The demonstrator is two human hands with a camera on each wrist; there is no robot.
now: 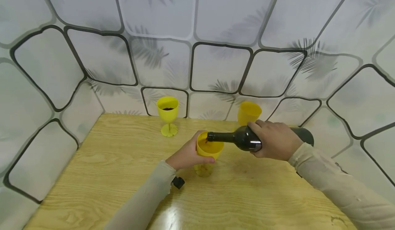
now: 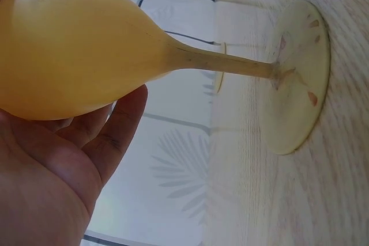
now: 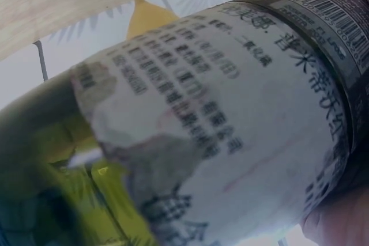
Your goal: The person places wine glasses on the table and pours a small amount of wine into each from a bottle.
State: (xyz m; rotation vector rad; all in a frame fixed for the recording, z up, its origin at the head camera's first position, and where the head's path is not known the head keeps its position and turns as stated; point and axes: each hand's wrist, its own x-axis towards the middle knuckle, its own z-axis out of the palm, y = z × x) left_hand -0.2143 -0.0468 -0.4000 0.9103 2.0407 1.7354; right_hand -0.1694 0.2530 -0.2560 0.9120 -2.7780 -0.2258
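My left hand (image 1: pixel 192 152) grips the bowl of a yellow goblet (image 1: pixel 210 151), whose round foot appears to stand on the table. In the left wrist view the palm and fingers (image 2: pixel 124 125) wrap the goblet's bowl (image 2: pixel 75 47), with the stem and foot bare. My right hand (image 1: pixel 274 139) holds a dark wine bottle (image 1: pixel 226 137) nearly level, its mouth over the goblet's rim. A thin dark stream runs from the mouth into the goblet. The bottle's torn, printed label (image 3: pixel 230 102) fills much of the right wrist view.
A second yellow goblet (image 1: pixel 168 111) with dark liquid inside stands at the back left of the wooden table (image 1: pixel 102 161). Behind the bottle is a third goblet (image 1: pixel 248 113), partly hidden. A patterned wall (image 1: pixel 166 61) rises along the table's back edge.
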